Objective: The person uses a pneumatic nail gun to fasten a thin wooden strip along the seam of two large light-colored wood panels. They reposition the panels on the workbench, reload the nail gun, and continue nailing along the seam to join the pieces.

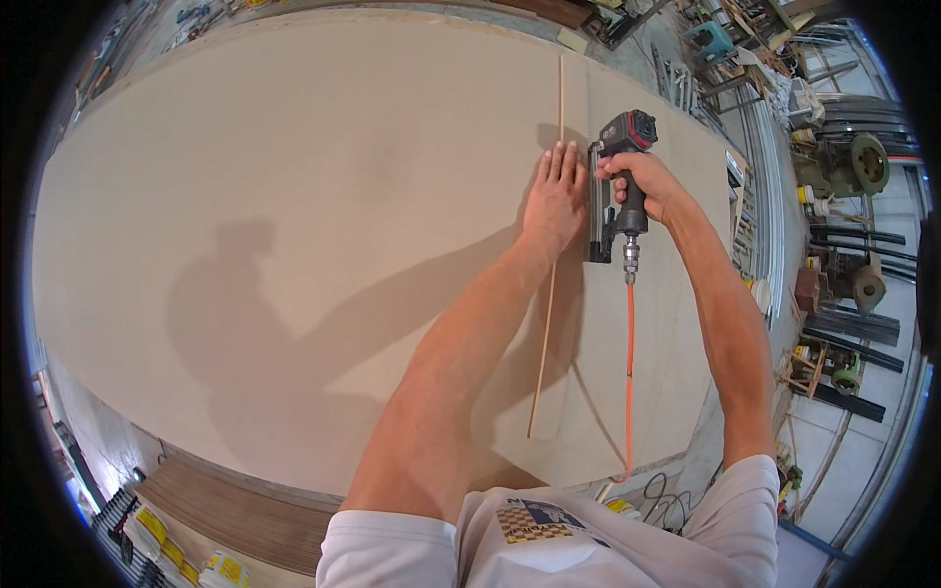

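Observation:
A large pale wooden board [372,137] lies flat in front of me. Across it, front to back, runs a thin wooden strip [544,358]. My left hand [556,203] rests flat on the strip, fingers stretched out and pointing away from me. Just right of it, my right hand [647,181] is wrapped round the handle of a black and red air nailer [624,132]. The nailer's long magazine is close beside the left fingers; whether its nose touches the strip cannot be made out. An orange air hose [630,363] hangs from the metal coupling at the handle's end.
The hose trails over the board's near edge by my body. Brown boards [235,510] and yellow-white buckets [223,568] stand at the near left. Along the right lie long metal profiles [763,196] and green machines [867,162]. A teal stool [711,39] is at the far right.

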